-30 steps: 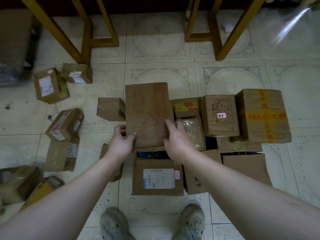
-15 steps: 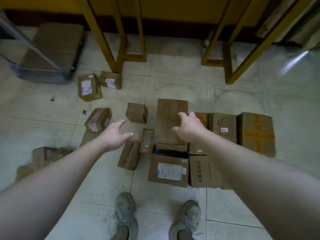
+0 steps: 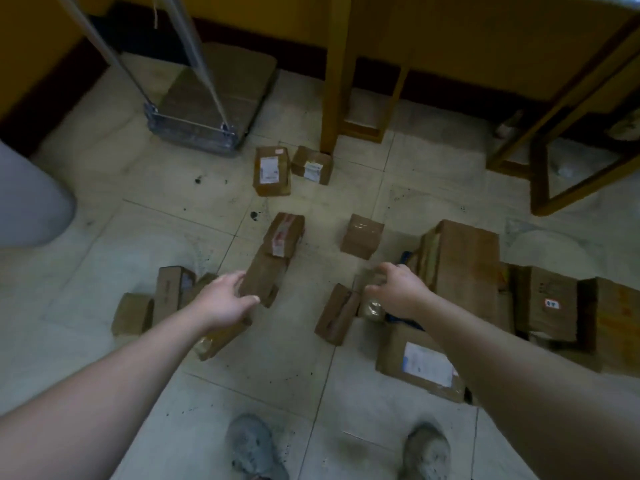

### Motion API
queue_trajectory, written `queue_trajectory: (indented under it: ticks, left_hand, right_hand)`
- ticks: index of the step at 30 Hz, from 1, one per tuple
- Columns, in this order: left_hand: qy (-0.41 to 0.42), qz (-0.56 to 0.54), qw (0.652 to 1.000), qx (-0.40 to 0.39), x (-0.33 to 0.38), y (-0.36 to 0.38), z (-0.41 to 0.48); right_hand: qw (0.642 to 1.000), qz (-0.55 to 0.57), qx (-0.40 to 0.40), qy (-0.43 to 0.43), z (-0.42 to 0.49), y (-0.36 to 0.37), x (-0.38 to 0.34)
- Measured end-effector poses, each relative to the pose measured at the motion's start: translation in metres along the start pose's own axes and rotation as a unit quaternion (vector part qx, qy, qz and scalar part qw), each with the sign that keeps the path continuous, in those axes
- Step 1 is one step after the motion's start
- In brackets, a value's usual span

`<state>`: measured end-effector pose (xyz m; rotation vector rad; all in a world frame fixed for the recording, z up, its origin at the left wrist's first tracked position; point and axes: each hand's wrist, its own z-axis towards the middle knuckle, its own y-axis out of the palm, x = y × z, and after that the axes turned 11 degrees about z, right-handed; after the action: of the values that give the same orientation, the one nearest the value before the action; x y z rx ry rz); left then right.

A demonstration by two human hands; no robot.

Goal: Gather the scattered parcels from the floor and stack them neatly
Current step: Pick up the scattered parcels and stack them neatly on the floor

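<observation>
Head view: both hands low among loose parcels, centre frame.
Left hand spread against brown parcel; right hand curled over wrapped parcel, grip unclear. Risk: labelled parcel overlapping the brown one's far end likely topples if lifted.

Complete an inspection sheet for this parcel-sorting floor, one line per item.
Surface: pale tiled floor, dark specks.
Job's things: brown cardboard parcels scattered; larger brown cardboard box lies among a group at right.
Clutter: nothing seen.
Grippers: left hand at a plain brown cardboard parcel; right hand over a small tape-wrapped parcel; grips unclear.
Cables: nothing seen on the floor.
Surroundings: yellow wooden table legs, metal platform trolley, grey shoes.
</observation>
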<state>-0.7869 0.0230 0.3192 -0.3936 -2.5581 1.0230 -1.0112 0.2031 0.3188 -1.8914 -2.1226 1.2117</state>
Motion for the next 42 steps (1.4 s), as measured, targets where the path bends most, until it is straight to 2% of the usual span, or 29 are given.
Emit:
queue_trajectory:
  ticks: [7, 16, 23, 27, 30, 35, 39, 42]
  left_hand:
    - [-0.031, -0.03, 0.998, -0.041, -0.096, 0.001, 0.057]
    - [-0.06, -0.08, 0.992, -0.072, -0.11, 0.033, 0.179]
    - [-0.087, -0.092, 0.988, -0.084, -0.133, 0.115, 0.317]
    - [-0.102, -0.14, 0.981, -0.086, -0.152, 0.175, 0.395]
    - [-0.12, -0.186, 0.969, -0.113, -0.166, 0.207, 0.431]
    - [-0.14, -0.302, 0.933, -0.137, -0.18, 0.212, 0.428]
    - [-0.154, -0.344, 0.913, -0.158, -0.179, 0.176, 0.372]
    - [-0.152, -0.345, 0.912, -0.159, -0.175, 0.135, 0.315]
  right_hand:
    - [0.997, 0.039, -0.054, 0.031, 0.047, 0.104, -0.06]
    - [0.983, 0.14, -0.099, 0.065, 0.185, 0.179, -0.077]
    - [0.972, 0.179, -0.122, 0.095, 0.306, 0.275, -0.059]
    - [0.952, 0.244, -0.12, 0.137, 0.367, 0.34, -0.036]
    - [0.932, 0.32, -0.113, 0.129, 0.391, 0.377, -0.027]
    - [0.899, 0.409, -0.092, 0.129, 0.38, 0.393, -0.028]
    - [0.872, 0.45, -0.099, 0.164, 0.323, 0.371, -0.054]
    - [0.875, 0.451, -0.075, 0.158, 0.269, 0.345, -0.08]
